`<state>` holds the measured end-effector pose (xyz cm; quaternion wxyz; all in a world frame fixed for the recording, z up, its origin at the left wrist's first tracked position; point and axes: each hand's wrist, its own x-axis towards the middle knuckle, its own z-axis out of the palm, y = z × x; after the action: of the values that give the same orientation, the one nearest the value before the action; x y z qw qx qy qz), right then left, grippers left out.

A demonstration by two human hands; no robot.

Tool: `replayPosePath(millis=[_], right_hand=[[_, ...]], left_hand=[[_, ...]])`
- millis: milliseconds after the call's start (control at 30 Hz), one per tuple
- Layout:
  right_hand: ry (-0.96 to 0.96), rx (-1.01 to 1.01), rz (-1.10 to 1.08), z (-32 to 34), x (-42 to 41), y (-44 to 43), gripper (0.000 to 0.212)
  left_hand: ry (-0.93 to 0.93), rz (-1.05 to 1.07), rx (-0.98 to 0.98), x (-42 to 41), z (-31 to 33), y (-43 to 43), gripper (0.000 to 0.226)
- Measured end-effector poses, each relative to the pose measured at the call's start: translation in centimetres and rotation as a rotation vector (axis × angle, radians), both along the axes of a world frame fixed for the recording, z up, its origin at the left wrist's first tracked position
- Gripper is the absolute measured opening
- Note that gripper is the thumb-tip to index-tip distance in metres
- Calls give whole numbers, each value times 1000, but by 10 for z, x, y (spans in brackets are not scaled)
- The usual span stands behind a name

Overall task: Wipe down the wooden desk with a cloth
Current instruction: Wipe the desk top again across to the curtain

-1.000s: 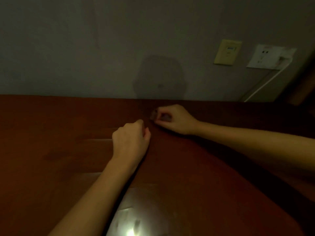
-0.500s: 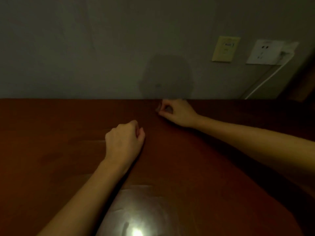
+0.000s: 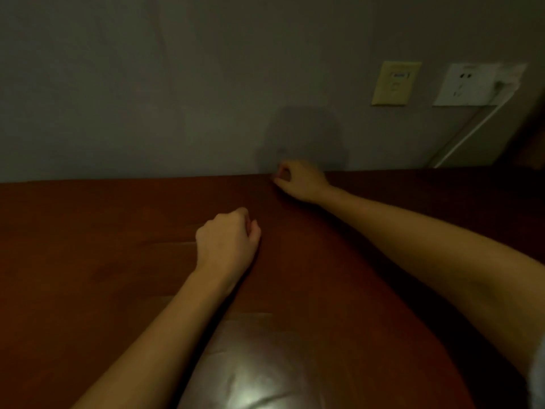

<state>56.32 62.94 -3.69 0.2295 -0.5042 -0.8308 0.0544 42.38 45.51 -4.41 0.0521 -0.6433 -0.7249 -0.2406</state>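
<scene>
Table (image 3: 88, 261): dark red-brown wood, fills the lower half of the head view, with its back edge running straight along a grey wall (image 3: 147, 84). Light is very dim. A bright glare patch (image 3: 253, 399) sits on the near part of the top, between the two forearms.

Left hand (image 3: 227, 240): resting on the table top near the middle, knuckles up. The fingers are curled into a loose fist, the thumb tip close against the forefinger. Nothing shows inside the curl.

Right hand (image 3: 298, 180): reaches further back, at the table's rear edge where it meets the wall. Thumb and forefinger are bent round towards each other in a small ring, the other fingers tucked under. In this light I cannot tell whether they pinch anything.

Cloth: not made out anywhere on the top. Possibly a thin dark one lies under the hands, but the view is too murky to say.

Wall: a soft dark shadow (image 3: 303, 137) just above the right hand. To the right, a yellowish wall plate (image 3: 395, 83) and beside it a white socket (image 3: 469, 84). A white cable (image 3: 469, 134) runs from the socket's right side down to the table's back edge.

A pale sleeve edge (image 3: 538, 379) shows on the right arm at the frame's right border.
</scene>
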Motion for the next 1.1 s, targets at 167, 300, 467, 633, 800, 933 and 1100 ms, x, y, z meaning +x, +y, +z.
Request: replayPosePath(millis=[167,300,467,633,800,933,1100], right_hand=[[64,-90,462,8,26,-106,8],[158,-198,386,8,123,-121,8],[146,-115,15,6,213,-65,13],[32,0,-309,-1,204,23,24],[-34,-8,-379,-1,129,59,30],[-35,31,0,1,84,-5,20],[123,-133,199,10,157,-53,16]], left_hand=[[-8,26,-3,0,-2,-1,23],[24,39,-6,3,2,-3,24],[49,-34,-20,41,5,15,23],[13,-122,-15,53,0,36,24],[-10,-144,-3,51,0,38,25],[-18,-131,10,49,-1,37,25],[-21,-146,17,49,-3,36,26]])
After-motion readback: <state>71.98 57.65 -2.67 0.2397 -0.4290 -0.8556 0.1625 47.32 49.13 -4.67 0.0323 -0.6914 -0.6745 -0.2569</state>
